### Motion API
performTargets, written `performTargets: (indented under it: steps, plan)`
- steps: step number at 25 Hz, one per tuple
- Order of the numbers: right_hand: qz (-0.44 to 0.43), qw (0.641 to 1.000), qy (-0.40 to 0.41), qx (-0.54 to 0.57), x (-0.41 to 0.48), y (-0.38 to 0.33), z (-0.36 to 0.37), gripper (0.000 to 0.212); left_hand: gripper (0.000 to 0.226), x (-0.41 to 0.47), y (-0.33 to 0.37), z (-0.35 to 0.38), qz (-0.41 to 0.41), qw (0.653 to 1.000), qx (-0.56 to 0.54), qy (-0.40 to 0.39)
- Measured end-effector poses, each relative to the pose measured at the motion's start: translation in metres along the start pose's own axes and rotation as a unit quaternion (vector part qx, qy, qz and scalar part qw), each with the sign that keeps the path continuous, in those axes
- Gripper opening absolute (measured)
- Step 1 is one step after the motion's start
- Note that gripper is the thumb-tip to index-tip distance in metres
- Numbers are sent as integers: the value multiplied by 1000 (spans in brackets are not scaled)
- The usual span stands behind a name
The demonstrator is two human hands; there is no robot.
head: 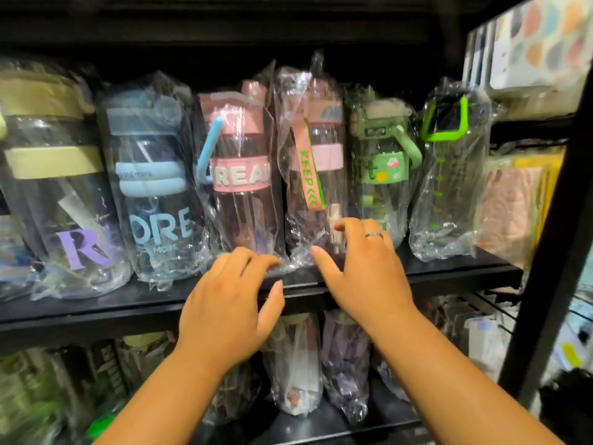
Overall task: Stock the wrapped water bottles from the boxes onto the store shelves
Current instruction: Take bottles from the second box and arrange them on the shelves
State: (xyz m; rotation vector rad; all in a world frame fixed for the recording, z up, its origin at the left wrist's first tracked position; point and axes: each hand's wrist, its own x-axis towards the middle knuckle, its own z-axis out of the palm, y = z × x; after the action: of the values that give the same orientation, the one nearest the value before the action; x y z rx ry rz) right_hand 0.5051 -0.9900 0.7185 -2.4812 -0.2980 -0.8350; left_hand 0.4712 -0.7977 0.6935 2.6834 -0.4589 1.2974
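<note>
Yellow-banded bottle (pixel 51 175) cut by left edge. Lower-shelf bottles (pixel 295 364) blurred, partly behind arms (pixel 417 364). Blue bottle (pixel 154 187) band print unreadable. Right-side goods (pixel 513 200) blurred.

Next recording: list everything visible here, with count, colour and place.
Beige-lidded bottle: one, wrapped, purple letter, upper shelf far left.
Blue bottle: one, wrapped, beside it.
Pink bottles: two, wrapped, mid-shelf; one has a KEEP strap.
Green bottles: two, wrapped, right end.
Lower-shelf bottles: wrapped, count unclear, below.
Shelf: one, black.
Packaged goods: several, pastel, right rack.
Ring: one, silver, right hand.
Left hand: open, fingers at pink bottle's wrap.
Right hand: open, at strap bottle's base.
</note>
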Motion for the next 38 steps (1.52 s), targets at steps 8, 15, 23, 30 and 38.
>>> performTargets:
  steps: [8, 15, 23, 30, 38]
  plan:
    - [-10, 994, 35, -108, -131, 63, 10, 72, 41, -76, 77, 30, 50, 995, -91, 7]
    - [47, 968, -154, -194, -269, 151, 32, 75, 49, -196, 146, 111, 13, 953, -209, -218]
    - [167, 896, -337, -236, -428, 237, 82, 71, 55, -320, 200, 196, 30, 861, -220, -458]
    - [300, 839, -408, -199, -512, 303, 137, 80, 69, -401, 248, 273, 41, 747, -217, -627]
    - [337, 802, -473, -141, -614, 415, 242, 82, 72, -538, 276, 410, -16, 698, -140, -702]
